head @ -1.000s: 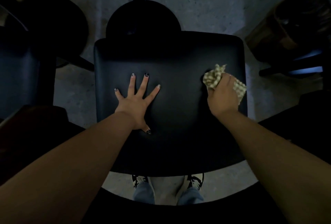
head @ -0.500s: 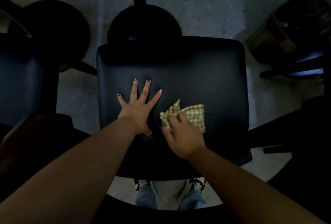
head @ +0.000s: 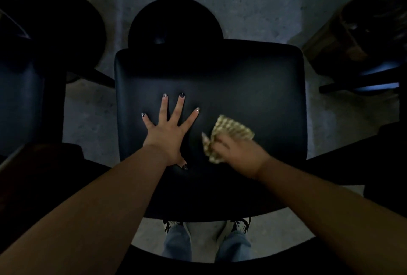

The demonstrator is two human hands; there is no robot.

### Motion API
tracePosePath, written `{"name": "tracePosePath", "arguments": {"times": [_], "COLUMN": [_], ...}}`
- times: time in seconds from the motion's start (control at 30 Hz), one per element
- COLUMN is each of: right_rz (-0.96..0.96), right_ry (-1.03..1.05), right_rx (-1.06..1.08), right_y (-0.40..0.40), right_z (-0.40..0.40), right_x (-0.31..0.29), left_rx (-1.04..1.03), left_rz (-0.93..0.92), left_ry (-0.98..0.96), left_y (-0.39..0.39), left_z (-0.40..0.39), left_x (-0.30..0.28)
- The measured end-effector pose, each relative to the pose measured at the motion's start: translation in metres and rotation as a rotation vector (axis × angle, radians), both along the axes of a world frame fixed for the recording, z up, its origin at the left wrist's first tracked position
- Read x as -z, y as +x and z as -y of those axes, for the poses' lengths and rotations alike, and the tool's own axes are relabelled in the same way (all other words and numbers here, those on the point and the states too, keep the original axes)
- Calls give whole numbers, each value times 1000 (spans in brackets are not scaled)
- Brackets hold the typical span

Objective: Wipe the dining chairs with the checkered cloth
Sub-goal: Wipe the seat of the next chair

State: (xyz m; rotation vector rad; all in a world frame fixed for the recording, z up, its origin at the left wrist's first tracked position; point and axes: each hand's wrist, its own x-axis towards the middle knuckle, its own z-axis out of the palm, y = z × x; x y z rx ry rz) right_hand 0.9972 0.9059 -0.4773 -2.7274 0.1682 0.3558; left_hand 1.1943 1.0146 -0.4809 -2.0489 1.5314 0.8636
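Left hand (head: 168, 134): flat, fingers spread – pressing the black chair seat (head: 253, 98), left of centre.
Right hand (head: 236, 153): blurred, gripping the checkered cloth (head: 229, 130) on the seat – just right of the left hand.

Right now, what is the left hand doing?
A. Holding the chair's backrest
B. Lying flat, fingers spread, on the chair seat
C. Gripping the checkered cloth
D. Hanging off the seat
B: the left hand lies flat with fingers spread on the black chair seat.

Black chair seat (head: 242, 81) carries left hand (head: 168, 133) flat mid-left, checkered cloth (head: 229, 130) under right hand (head: 240, 155).
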Motion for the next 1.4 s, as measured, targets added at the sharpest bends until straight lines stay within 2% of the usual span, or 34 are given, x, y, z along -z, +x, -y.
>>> {"name": "tracePosePath", "arguments": {"times": [0.07, 0.2, 0.27, 0.33, 0.37, 0.43, 0.53, 0.6, 0.63, 0.7, 0.73, 0.8, 0.9, 1.0, 1.07, 1.2, 1.3, 1.4], "right_rz": [29, -38, -9, 37, 54, 105, 107, 115, 122, 112, 95, 63, 47, 16, 55, 185, 187, 167], "right_ry": [-67, -357, -353, -352, -350, -264, -41, 40, 18, -103, -206, -346, -370, -354, -315, -111, -81, -66], "right_rx": [220, 962, 1244, 1392, 1390, 1227, 676, 303, 199, 238, 381, 801, 1253, 1426, 1304, 851, 669, 497], "right_y": [-3, -4, 9, 28, 37, 53, 57, 45, 39, 28, 22, 9, 26, 70, 100, 145, 148, 133], "right_z": [41, 119, 129, 116, 103, 64, 7, 7, 23, 65, 91, 137, 167, 164, 149, 83, 43, 42], "right_x": [0, 10, 13, 16, 16, 16, 13, 9, 8, 9, 11, 15, 16, 19, 22, 21, 17, 9], "left_rx": [0, -8, -11, -12, -11, -4, -8, -12, -17, -27, -28, -23, -18, -22, -15, -16, -11, -14], "left_rz": [-4, -9, -16, -17, -15, -3, 2, -5, -10, -16, -14, -8, -4, -8, 1, 8, 12, 4], "left_ry": [1, -7, -17, -22, -22, -27, -27, -26, -27, -34, -41, -49, -54, -61, -61, -63, -58, -53], "left_y": [0, -1, -1, 0, -1, -1, -1, -1, -1, -2, -2, -2, -1, -2, -3, -3, -1, -1], "left_z": [0, 0, -1, -1, -2, -2, -2, -2, -1, -1, -2, -3, -3, -3, -4, -4, -4, -4], "left_x": [1, 4, 4, 5, 5, 5, 5, 5, 5, 5, 6, 7, 9, 10, 9, 9, 11, 13]}}
